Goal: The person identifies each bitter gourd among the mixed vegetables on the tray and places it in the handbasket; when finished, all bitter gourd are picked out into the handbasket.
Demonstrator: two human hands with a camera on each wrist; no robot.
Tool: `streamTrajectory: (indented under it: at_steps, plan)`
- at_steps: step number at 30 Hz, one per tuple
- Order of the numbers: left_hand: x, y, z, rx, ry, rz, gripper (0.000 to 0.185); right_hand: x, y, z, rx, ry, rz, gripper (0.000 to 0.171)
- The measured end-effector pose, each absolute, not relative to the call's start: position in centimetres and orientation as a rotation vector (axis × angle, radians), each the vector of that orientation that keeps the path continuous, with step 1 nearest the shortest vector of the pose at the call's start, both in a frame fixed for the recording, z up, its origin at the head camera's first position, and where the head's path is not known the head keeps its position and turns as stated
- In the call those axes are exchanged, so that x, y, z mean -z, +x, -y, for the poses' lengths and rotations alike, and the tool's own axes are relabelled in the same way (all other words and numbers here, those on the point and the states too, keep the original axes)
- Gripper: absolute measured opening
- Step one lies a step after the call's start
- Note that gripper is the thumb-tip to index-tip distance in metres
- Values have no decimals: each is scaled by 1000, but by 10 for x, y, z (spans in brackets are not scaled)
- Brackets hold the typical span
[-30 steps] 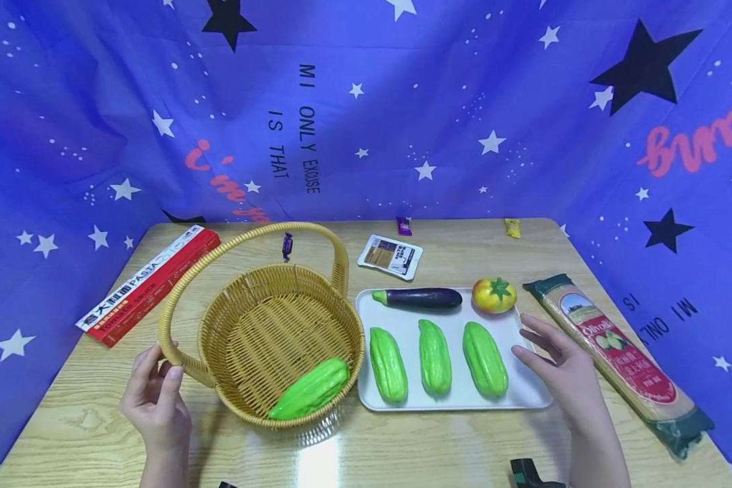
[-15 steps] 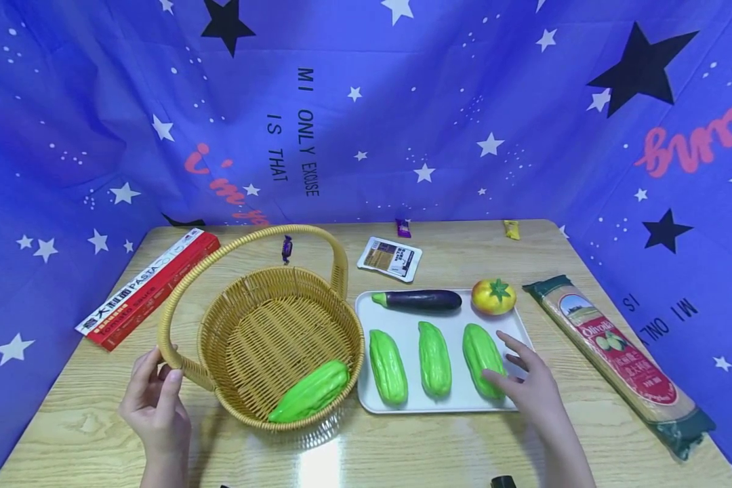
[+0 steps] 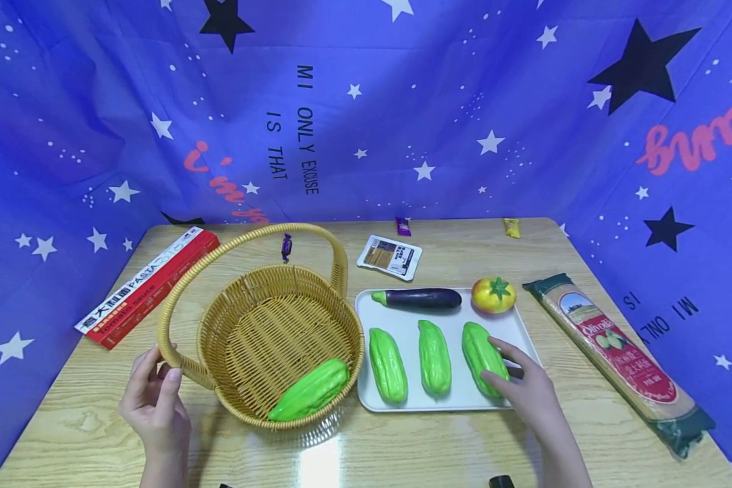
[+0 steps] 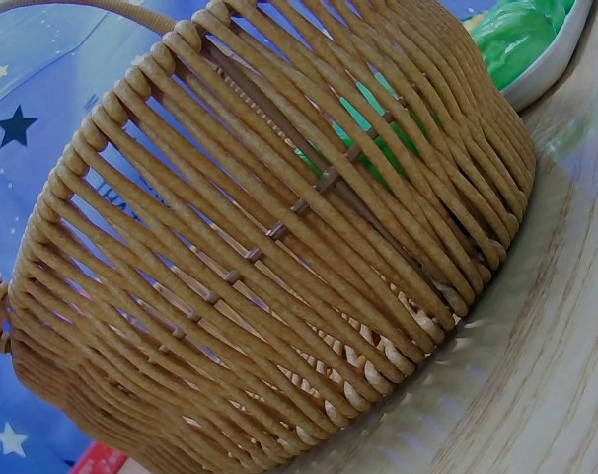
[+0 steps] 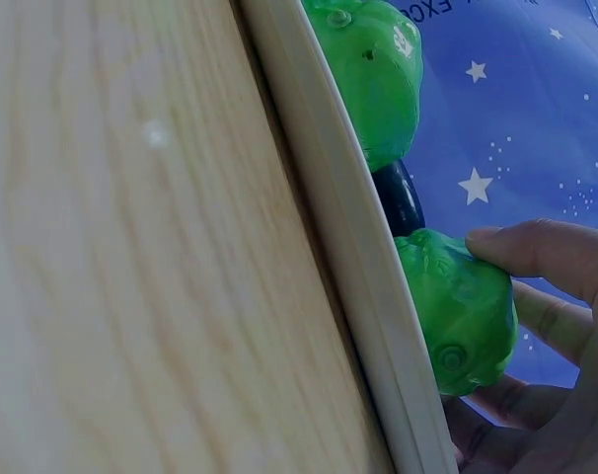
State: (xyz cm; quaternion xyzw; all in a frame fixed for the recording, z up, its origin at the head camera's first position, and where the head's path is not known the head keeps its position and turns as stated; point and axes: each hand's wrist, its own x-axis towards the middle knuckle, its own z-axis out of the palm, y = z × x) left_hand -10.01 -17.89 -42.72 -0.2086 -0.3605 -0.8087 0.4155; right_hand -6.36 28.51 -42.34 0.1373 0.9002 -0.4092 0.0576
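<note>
In the head view a wicker basket (image 3: 280, 339) with a tall arched handle stands left of centre, one ridged green bitter melon (image 3: 310, 390) lying inside. My left hand (image 3: 158, 403) grips the foot of its handle, thumb in front and fingers behind. A white tray (image 3: 457, 404) to the right carries three more such bitter melons, a dark eggplant (image 3: 423, 298) and a yellow-red tomato (image 3: 493, 295). My right hand (image 3: 527, 386) holds the rightmost bitter melon (image 3: 480, 352), which still lies on the tray. In the right wrist view its thumb touches this bitter melon (image 5: 462, 311), fingers on the far side.
A red pasta box (image 3: 152, 288) lies left of the basket. Right of the tray is a long pack of spaghetti (image 3: 616, 359). Behind are a white sachet (image 3: 390, 257) and small wrapped candies (image 3: 403, 226). Blue star-printed cloth (image 3: 366, 122) encloses the table.
My right hand has moved left from the tray's right edge onto the rightmost bitter melon, its fingers closing around it. The left hand and basket have stayed in place.
</note>
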Motion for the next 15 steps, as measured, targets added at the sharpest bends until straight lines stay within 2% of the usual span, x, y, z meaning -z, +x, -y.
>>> streamTrajectory:
  at_steps: [15]
  plan:
    - [427, -100, 179, 2037, -538, 898, 36, 414, -63, -284, 1262, 520, -2689, 70]
